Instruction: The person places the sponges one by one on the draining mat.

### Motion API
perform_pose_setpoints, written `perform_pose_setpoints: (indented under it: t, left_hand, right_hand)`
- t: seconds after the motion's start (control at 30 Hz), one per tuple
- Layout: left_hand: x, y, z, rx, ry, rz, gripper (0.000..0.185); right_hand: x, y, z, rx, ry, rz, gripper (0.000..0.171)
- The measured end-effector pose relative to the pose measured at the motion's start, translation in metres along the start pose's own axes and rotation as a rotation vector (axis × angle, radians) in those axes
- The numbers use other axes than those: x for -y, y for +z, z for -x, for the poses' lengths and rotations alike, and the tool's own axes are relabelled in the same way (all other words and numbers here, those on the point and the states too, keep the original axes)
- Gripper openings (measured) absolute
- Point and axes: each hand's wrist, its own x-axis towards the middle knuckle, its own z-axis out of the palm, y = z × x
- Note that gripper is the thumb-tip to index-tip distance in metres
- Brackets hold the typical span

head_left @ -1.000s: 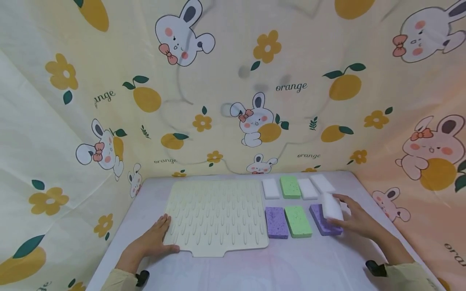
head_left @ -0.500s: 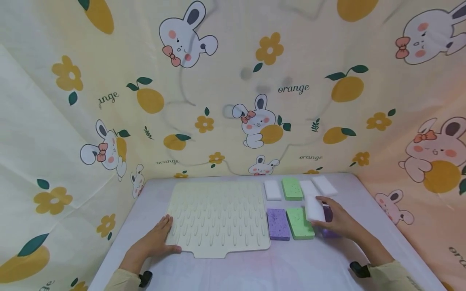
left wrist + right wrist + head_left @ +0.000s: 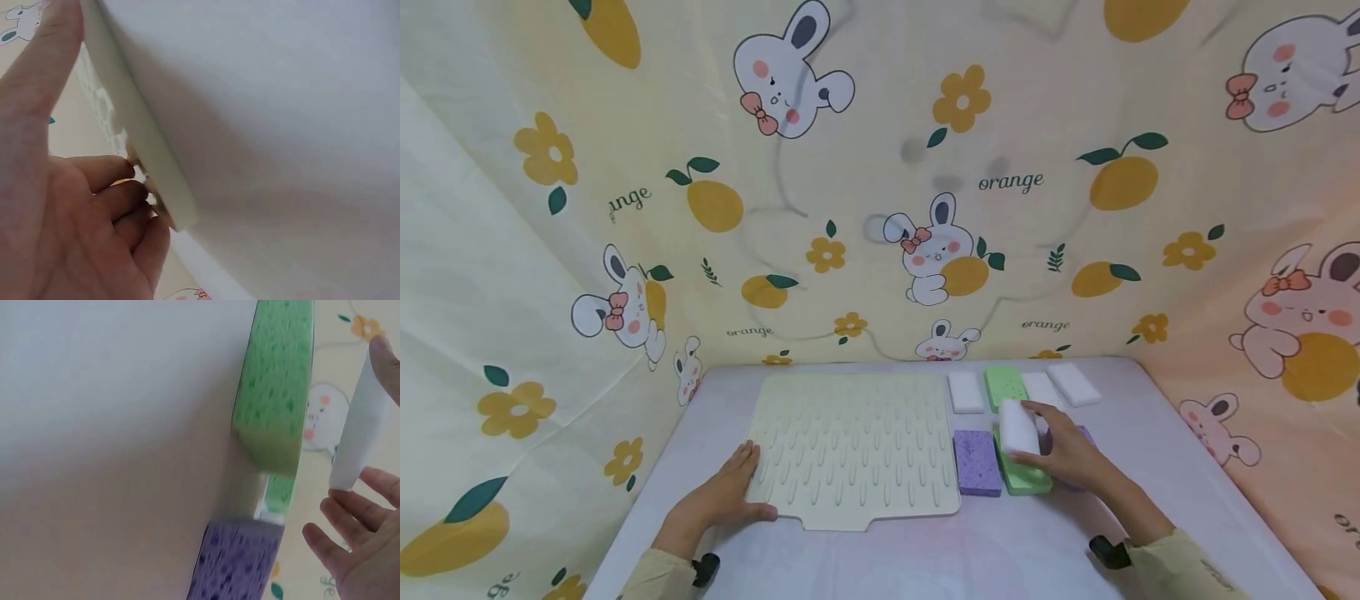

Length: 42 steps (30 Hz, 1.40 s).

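The left hand (image 3: 718, 500) is spread wide, thumb and fingers touching the near left corner of a bumpy cream board (image 3: 859, 450) on the table (image 3: 887, 567). The right hand (image 3: 1071, 454) is part closed, pinching a white sponge (image 3: 1018, 427) up over the front green sponge (image 3: 1028, 480). A purple sponge (image 3: 977, 463) sits between that green one and the board. Another purple sponge (image 3: 1087, 440) is mostly hidden by the right hand. Behind are three more white sponges (image 3: 966, 392) and a back green sponge (image 3: 1004, 383), then a bunny cloth (image 3: 865, 167).

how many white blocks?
4: one white block in the right hand; in the back row, a left block, a middle block and a right block. Others may be hidden.
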Motion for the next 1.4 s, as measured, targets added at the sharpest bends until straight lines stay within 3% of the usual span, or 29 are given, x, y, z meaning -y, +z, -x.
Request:
perform_pose_setpoints:
  t: [0.27, 1.4]
  left_hand:
    - [-0.002, -0.002, 0.002, 0.012, -0.016, -0.016, 0.132]
    - [-0.003, -0.003, -0.003, 0.032, -0.015, 0.000, 0.133]
  right_hand:
    - [0.015, 0.017, -0.008, 0.032, 0.035, -0.035, 0.108]
    - [0.087, 0.076, -0.047, 0.023, -0.059, -0.129, 0.105]
